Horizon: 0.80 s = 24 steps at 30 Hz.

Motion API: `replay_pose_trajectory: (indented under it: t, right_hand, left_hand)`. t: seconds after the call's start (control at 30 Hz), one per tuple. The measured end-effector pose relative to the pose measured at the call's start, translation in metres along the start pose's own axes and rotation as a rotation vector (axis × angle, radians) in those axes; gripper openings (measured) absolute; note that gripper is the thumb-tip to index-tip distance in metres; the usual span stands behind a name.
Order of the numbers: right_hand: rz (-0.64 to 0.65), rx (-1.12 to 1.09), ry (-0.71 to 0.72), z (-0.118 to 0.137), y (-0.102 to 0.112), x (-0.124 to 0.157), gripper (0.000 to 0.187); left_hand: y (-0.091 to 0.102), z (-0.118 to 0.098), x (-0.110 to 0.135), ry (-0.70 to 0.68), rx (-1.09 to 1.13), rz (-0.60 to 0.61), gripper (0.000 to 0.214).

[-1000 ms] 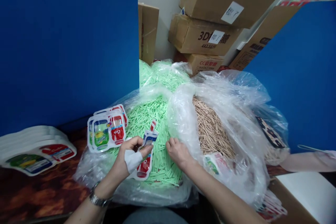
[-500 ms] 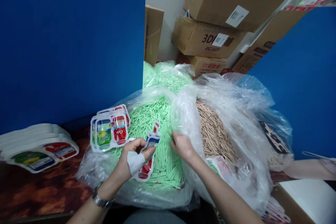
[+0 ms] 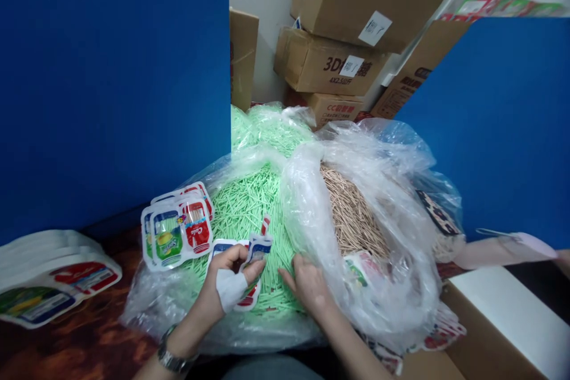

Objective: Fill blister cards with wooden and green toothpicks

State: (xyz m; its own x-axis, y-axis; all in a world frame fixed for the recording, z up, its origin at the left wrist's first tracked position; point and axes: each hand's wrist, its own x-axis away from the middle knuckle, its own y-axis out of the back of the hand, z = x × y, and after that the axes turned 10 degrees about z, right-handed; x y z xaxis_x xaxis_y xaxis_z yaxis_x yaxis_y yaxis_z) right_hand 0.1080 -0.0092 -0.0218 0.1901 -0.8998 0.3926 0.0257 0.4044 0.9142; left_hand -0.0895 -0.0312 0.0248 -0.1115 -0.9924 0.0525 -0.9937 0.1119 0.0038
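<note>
My left hand, with white tape round the base of its thumb, pinches a printed drink-shaped packet with a red-and-white striped straw tip. Part of the packet is hidden behind the fingers and thumb. My right hand reaches down onto thin green sticks heaped in a clear plastic bag, its thumb apart from its bent fingers. No stick shows clearly between them. At the left of the heap lie several packets with Sprite and Cola prints, sticks showing through their windows.
Right of the green heap, brown sticks fill another clear bag. A stack of white-edged printed packets lies far left. Cardboard boxes are piled behind, between blue panels. An open carton stands at lower right.
The view has shifted right. My right hand has moved down towards me over the green sticks, and its thumb has spread from the fingers. My left hand still holds the packet.
</note>
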Motion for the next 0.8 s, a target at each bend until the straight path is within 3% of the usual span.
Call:
replay_pose_trajectory:
  t: [0.13,0.47,0.73,0.8]
  right_hand:
    - [-0.027,0.023,-0.072,0.017,-0.008,0.003,0.035]
    - [-0.022,-0.110,-0.234,0.038,-0.012,-0.005,0.023]
    - [-0.022,-0.400,-0.080,0.017,-0.001,0.000,0.029]
    - [-0.033,-0.652,0.005,0.010,0.001,0.003,0.032]
  left_hand:
    - [0.009,-0.002,-0.001,0.011,0.002,0.035,0.026]
    - [0.028,0.001,-0.011,0.013,-0.016,0.157,0.027]
    - [0.036,0.008,-0.017,0.060,-0.042,0.178,0.025]
    - [0.035,0.012,-0.017,0.048,-0.058,0.156,0.025]
